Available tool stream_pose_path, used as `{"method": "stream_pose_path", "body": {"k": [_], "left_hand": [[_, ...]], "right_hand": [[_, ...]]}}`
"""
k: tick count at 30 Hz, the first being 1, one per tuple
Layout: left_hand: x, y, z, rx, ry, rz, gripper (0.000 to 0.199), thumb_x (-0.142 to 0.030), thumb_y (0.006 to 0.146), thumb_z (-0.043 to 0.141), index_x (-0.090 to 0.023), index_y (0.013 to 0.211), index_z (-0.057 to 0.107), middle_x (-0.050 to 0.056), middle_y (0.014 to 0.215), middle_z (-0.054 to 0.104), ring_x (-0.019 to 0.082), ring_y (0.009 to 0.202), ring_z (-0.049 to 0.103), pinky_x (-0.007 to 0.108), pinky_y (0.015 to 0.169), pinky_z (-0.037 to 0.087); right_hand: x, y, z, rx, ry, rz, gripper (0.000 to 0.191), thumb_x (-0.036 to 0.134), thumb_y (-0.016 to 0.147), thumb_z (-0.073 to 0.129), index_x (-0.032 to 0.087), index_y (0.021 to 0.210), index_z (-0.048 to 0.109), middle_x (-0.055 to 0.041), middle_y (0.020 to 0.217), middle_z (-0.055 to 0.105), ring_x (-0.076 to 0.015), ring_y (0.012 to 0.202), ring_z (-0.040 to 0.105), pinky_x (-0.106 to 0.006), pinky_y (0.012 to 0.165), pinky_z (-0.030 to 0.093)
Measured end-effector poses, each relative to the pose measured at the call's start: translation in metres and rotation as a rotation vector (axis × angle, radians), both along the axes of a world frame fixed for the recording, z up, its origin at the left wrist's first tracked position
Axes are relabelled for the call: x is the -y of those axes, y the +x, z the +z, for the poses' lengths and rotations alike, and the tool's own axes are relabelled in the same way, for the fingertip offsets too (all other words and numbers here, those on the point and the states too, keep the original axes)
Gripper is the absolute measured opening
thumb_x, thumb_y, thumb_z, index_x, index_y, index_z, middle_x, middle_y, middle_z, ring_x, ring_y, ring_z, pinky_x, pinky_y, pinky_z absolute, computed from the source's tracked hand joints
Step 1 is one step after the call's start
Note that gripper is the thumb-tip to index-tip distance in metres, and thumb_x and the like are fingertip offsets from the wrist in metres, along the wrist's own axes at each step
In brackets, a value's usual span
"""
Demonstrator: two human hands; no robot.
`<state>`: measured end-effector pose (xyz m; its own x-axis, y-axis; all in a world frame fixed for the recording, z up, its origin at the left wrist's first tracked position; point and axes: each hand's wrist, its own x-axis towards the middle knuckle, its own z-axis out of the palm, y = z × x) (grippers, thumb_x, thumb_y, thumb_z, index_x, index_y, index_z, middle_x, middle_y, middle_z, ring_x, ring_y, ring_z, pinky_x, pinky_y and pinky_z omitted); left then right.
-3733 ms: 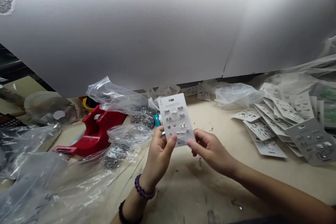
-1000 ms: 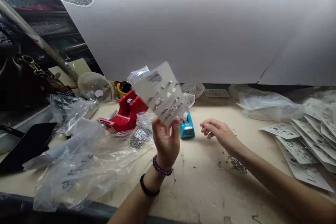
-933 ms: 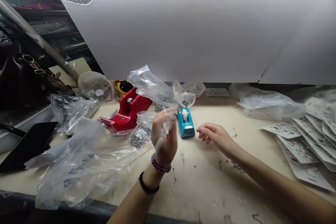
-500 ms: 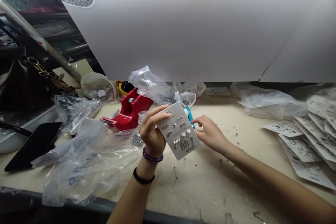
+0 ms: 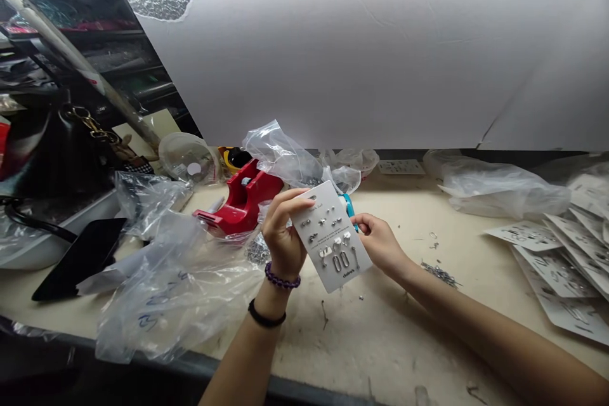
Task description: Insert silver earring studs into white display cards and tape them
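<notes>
My left hand (image 5: 285,228) is closed on a white earring card (image 5: 332,247), thumb on its front and fingers behind, holding it tilted above the table. Rows of small silver studs and two long oval pieces are fixed to the card. Curled at the card's right edge, my right hand (image 5: 380,241) has its fingertips partly hidden behind it; what they grip does not show. A teal object (image 5: 351,208) pokes out behind the card, close to those fingers. Its kind is unclear.
A red tape dispenser (image 5: 242,200) stands left of my hands, beside crumpled clear plastic bags (image 5: 166,304). Stacked earring cards (image 5: 556,273) lie at the right. Small metal pieces (image 5: 440,274) are scattered on the table. A white board (image 5: 356,63) rises behind.
My right hand has closed in on the card's right edge, its fingers now more curled and partly behind it. The card stays in my left hand. The whole view has shifted slightly.
</notes>
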<state>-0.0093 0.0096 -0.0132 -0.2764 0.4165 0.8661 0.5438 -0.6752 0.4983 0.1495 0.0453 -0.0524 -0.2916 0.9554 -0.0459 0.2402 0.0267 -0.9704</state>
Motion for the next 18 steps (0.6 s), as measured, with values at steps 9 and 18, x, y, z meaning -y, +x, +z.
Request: {"method": "stream_pose_path", "body": {"k": [9, 18], "left_hand": [[-0.01, -0.017, 0.003, 0.267, 0.058, 0.041, 0.008, -0.015, 0.072, 0.06, -0.019, 0.078, 0.063, 0.0, 0.087, 0.062, 0.014, 0.084, 0.058, 0.027, 0.073, 0.046], [-0.013, -0.022, 0.009, 0.69, -0.047, -0.083, 0.006, -0.017, 0.065, 0.057, -0.017, 0.07, 0.061, 0.0, 0.07, 0.059, 0.012, 0.064, 0.056, 0.023, 0.058, 0.044]], "right_hand": [[0.027, -0.002, 0.009, -0.065, 0.007, -0.045, 0.03, 0.026, 0.065, 0.062, 0.016, 0.094, 0.057, 0.0024, 0.069, 0.039, -0.0098, 0.062, 0.037, -0.023, 0.056, 0.032], [0.036, 0.002, 0.003, -0.252, -0.45, -0.134, 0.034, 0.042, 0.068, 0.061, 0.015, 0.088, 0.061, 0.003, 0.063, 0.046, -0.004, 0.045, 0.029, -0.021, 0.042, 0.025]]}}
